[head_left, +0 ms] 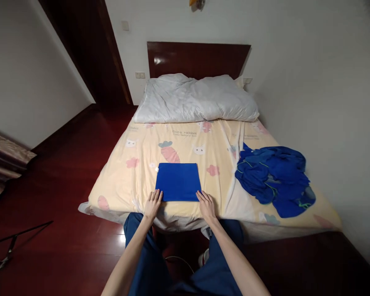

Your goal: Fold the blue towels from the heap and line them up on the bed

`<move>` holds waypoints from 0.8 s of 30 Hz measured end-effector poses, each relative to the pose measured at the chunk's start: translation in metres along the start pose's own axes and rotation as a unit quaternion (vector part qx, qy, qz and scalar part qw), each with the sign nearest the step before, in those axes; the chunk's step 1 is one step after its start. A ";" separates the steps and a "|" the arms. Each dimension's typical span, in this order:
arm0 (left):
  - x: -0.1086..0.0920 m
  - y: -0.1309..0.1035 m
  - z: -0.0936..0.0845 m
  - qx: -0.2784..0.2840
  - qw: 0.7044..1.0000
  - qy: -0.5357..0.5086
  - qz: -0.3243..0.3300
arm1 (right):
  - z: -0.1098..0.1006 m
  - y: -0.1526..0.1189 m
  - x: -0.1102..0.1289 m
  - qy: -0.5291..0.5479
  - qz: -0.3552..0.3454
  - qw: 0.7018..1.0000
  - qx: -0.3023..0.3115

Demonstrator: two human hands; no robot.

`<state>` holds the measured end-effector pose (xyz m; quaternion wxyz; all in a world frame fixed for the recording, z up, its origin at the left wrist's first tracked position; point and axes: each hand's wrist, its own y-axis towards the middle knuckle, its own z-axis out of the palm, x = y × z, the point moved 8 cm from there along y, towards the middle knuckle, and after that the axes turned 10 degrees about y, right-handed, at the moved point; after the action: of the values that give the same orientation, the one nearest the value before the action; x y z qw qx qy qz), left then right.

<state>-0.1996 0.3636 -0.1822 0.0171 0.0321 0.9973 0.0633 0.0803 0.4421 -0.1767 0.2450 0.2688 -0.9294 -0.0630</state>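
Left fingers, right fingers extended, gripping nothing, on blue cloth near bed edge.

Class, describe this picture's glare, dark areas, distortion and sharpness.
In the head view, small glare spots on the headboard and floor; also there, the doorway leans, likely from wide-angle distortion, and the upper right corner darkens; there too, the folded blue cloth looks fairly sharp.

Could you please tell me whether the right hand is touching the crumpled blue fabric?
No, the right hand is at the near right corner of the flat blue rectangle, apart from the crumpled blue fabric.
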 end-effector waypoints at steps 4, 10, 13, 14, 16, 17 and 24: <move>-0.002 -0.042 -0.002 -0.010 0.999 -0.033 0.003 | -0.012 -0.039 0.003 0.075 0.002 0.997 0.001; 0.013 -0.058 -0.010 -0.052 0.985 -0.151 -0.071 | -0.019 -0.052 -0.017 0.278 0.061 0.956 -0.063; 0.028 -0.054 -0.011 -0.078 0.969 -0.204 -0.115 | -0.013 -0.046 -0.032 0.332 0.092 0.934 -0.091; 0.031 -0.053 -0.011 -0.083 0.964 -0.220 -0.125 | -0.011 -0.045 -0.036 0.346 0.105 0.927 -0.099; 0.036 -0.052 -0.009 -0.086 0.955 -0.246 -0.139 | -0.006 -0.045 -0.044 0.370 0.127 0.914 -0.109; 0.038 -0.052 -0.007 -0.086 0.952 -0.254 -0.145 | -0.004 -0.045 -0.046 0.380 0.135 0.909 -0.109; 0.043 -0.048 -0.002 -0.073 0.937 -0.281 -0.193 | 0.000 -0.043 -0.051 0.399 0.151 0.900 -0.091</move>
<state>-0.2455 0.3185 -0.1877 0.3107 -0.1461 0.9315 0.1198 0.1382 0.4326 -0.2091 0.6254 0.1043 -0.7733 0.0033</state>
